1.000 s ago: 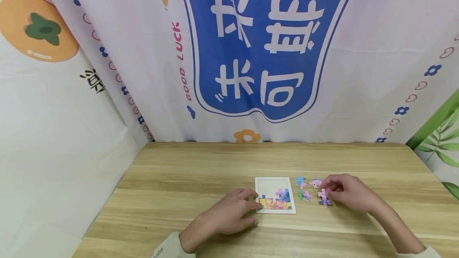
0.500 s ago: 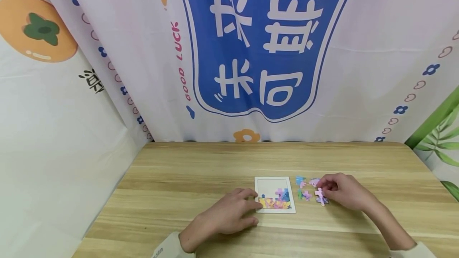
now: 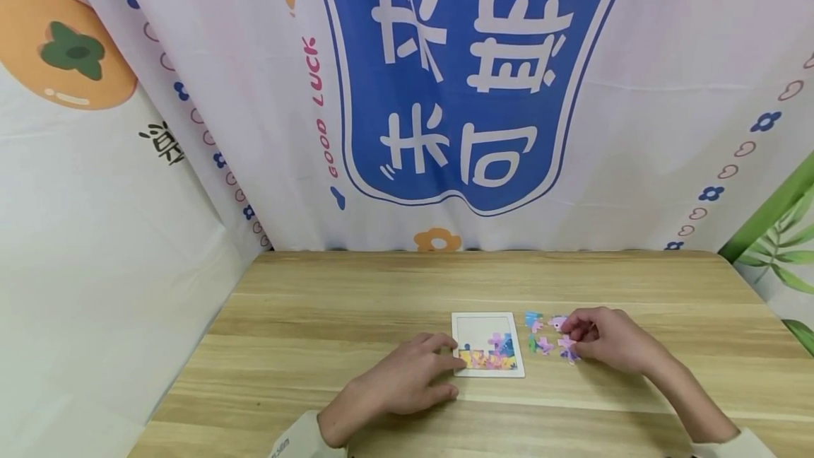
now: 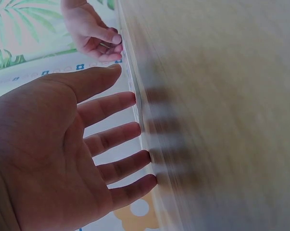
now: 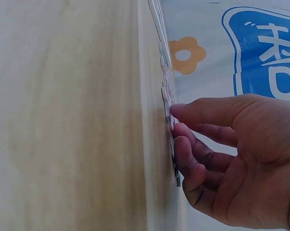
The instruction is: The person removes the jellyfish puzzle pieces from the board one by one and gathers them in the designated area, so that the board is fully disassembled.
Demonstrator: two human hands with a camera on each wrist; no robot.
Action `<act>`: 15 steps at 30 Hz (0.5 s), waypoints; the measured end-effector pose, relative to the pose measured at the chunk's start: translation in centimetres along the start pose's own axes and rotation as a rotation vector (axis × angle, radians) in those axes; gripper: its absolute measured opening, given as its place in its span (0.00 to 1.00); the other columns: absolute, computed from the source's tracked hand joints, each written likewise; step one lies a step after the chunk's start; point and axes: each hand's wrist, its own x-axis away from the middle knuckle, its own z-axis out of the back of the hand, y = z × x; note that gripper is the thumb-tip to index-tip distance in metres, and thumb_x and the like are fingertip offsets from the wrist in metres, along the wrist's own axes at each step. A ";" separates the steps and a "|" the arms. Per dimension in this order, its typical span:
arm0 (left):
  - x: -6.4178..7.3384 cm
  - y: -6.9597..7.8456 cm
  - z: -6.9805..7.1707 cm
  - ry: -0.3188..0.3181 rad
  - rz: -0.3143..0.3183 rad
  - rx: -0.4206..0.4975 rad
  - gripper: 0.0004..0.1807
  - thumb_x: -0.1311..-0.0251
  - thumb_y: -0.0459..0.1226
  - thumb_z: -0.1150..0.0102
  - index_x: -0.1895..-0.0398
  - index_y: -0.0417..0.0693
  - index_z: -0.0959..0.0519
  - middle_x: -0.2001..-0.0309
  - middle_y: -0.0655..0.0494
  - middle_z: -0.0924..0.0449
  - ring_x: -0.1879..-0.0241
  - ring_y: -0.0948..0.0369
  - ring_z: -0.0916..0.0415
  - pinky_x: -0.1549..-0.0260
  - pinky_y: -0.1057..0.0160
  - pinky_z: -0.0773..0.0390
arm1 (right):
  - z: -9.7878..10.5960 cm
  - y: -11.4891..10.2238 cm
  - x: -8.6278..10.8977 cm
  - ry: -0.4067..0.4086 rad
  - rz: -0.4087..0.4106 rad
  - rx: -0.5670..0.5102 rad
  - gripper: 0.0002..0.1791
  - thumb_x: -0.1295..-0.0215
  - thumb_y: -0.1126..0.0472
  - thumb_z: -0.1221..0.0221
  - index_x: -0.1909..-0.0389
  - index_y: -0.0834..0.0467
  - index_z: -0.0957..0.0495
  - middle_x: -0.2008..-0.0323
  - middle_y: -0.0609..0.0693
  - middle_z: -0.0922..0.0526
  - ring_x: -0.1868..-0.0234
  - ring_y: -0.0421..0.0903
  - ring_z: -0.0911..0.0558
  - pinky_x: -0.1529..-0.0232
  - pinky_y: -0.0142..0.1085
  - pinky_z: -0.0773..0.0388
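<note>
A white puzzle board [image 3: 486, 375] lies on the table, its lower part and right side filled with colourful pieces. My left hand [image 3: 416, 377] rests at the board's left edge with its fingers spread, fingertips on the frame; in the left wrist view the palm [image 4: 44, 144] holds nothing. To the right of the board my right hand [image 3: 613, 341] has thumb and fingers on a pink and purple puzzle piece [image 3: 567, 346] flat on the table. The right wrist view has the fingers of that hand [image 5: 241, 154] curled at the thin edges of the pieces.
Other loose pieces lie between board and right hand: a blue one [image 3: 533, 320], a green and pink one [image 3: 541, 345] and a pink one [image 3: 557, 323], partly covered by fingers. The wooden table [image 3: 356, 288] ends at a printed curtain [image 3: 292, 210] behind.
My right hand has shifted slightly left with the pink and purple piece, bringing it closer to the other loose pieces and turning it a little. The left hand and board stay put.
</note>
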 end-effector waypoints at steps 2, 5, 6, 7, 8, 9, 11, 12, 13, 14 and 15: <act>0.0 0.0 0.0 0.000 -0.001 0.001 0.23 0.25 0.51 0.35 0.30 0.61 0.18 0.26 0.56 0.25 0.26 0.53 0.28 0.29 0.47 0.23 | 0.0 0.0 0.0 -0.006 -0.003 -0.013 0.11 0.38 0.68 0.28 0.56 0.60 0.15 0.64 0.47 0.16 0.65 0.37 0.23 0.65 0.29 0.23; -0.1 0.0 0.0 -0.001 -0.001 0.003 0.23 0.25 0.51 0.35 0.30 0.61 0.18 0.26 0.56 0.25 0.26 0.53 0.28 0.30 0.47 0.22 | 0.0 -0.1 0.0 -0.006 -0.003 -0.006 0.10 0.38 0.68 0.28 0.56 0.59 0.15 0.64 0.46 0.16 0.65 0.37 0.24 0.65 0.29 0.23; -0.1 0.0 0.0 -0.002 -0.002 0.003 0.23 0.25 0.51 0.36 0.30 0.61 0.18 0.26 0.56 0.25 0.26 0.53 0.28 0.30 0.47 0.22 | 0.0 -0.1 0.0 -0.005 -0.007 -0.005 0.10 0.38 0.68 0.28 0.56 0.59 0.15 0.64 0.46 0.16 0.65 0.37 0.24 0.65 0.29 0.23; -0.1 0.0 0.0 -0.003 -0.002 0.003 0.23 0.25 0.51 0.36 0.30 0.61 0.18 0.26 0.56 0.25 0.26 0.53 0.28 0.31 0.47 0.22 | 0.0 -0.1 0.0 -0.004 -0.006 0.001 0.10 0.38 0.68 0.28 0.56 0.59 0.15 0.64 0.46 0.16 0.65 0.37 0.24 0.65 0.29 0.24; -0.1 0.0 0.0 -0.004 -0.002 0.003 0.23 0.25 0.51 0.36 0.30 0.61 0.18 0.26 0.56 0.25 0.26 0.53 0.28 0.31 0.47 0.22 | 0.0 -0.1 0.0 -0.002 -0.007 0.005 0.10 0.38 0.68 0.28 0.56 0.59 0.15 0.64 0.46 0.16 0.65 0.37 0.24 0.65 0.29 0.24; -0.1 0.0 0.0 -0.005 -0.002 0.003 0.23 0.25 0.51 0.36 0.30 0.61 0.18 0.26 0.56 0.25 0.26 0.53 0.28 0.31 0.46 0.22 | 0.0 0.0 0.0 -0.002 -0.006 0.010 0.10 0.37 0.68 0.28 0.56 0.58 0.15 0.64 0.45 0.16 0.65 0.37 0.24 0.65 0.29 0.24; 0.0 -0.1 0.0 -0.005 -0.004 0.003 0.23 0.25 0.51 0.36 0.30 0.61 0.18 0.26 0.57 0.25 0.27 0.53 0.28 0.31 0.46 0.22 | 0.0 0.0 0.0 -0.003 -0.008 0.009 0.10 0.38 0.68 0.28 0.56 0.58 0.15 0.64 0.45 0.17 0.65 0.37 0.24 0.65 0.29 0.24; 0.0 -0.1 0.0 -0.005 -0.005 0.002 0.23 0.25 0.51 0.36 0.30 0.61 0.18 0.26 0.57 0.25 0.26 0.53 0.28 0.31 0.46 0.22 | 0.0 0.0 0.0 -0.004 -0.008 0.008 0.10 0.38 0.68 0.28 0.56 0.58 0.15 0.64 0.45 0.17 0.65 0.37 0.24 0.65 0.29 0.24; 0.0 -0.1 0.0 -0.004 -0.006 0.002 0.23 0.25 0.51 0.36 0.30 0.61 0.18 0.26 0.57 0.25 0.26 0.53 0.28 0.31 0.47 0.22 | 0.0 -0.1 0.0 -0.006 -0.003 0.009 0.10 0.37 0.68 0.29 0.56 0.58 0.15 0.64 0.46 0.17 0.65 0.38 0.24 0.65 0.29 0.24; 0.0 -0.1 0.0 -0.003 -0.008 0.001 0.23 0.25 0.51 0.36 0.30 0.61 0.18 0.26 0.57 0.25 0.26 0.53 0.28 0.31 0.47 0.22 | 0.0 -0.1 0.0 -0.006 -0.006 0.006 0.10 0.37 0.68 0.29 0.56 0.58 0.15 0.64 0.46 0.17 0.65 0.38 0.24 0.65 0.29 0.24; 0.0 -0.1 0.0 -0.003 -0.010 0.000 0.23 0.25 0.51 0.36 0.30 0.61 0.18 0.26 0.57 0.25 0.27 0.53 0.28 0.31 0.47 0.22 | 0.0 -0.1 0.0 -0.006 -0.007 0.005 0.10 0.37 0.67 0.29 0.56 0.58 0.15 0.64 0.46 0.17 0.65 0.37 0.24 0.65 0.29 0.24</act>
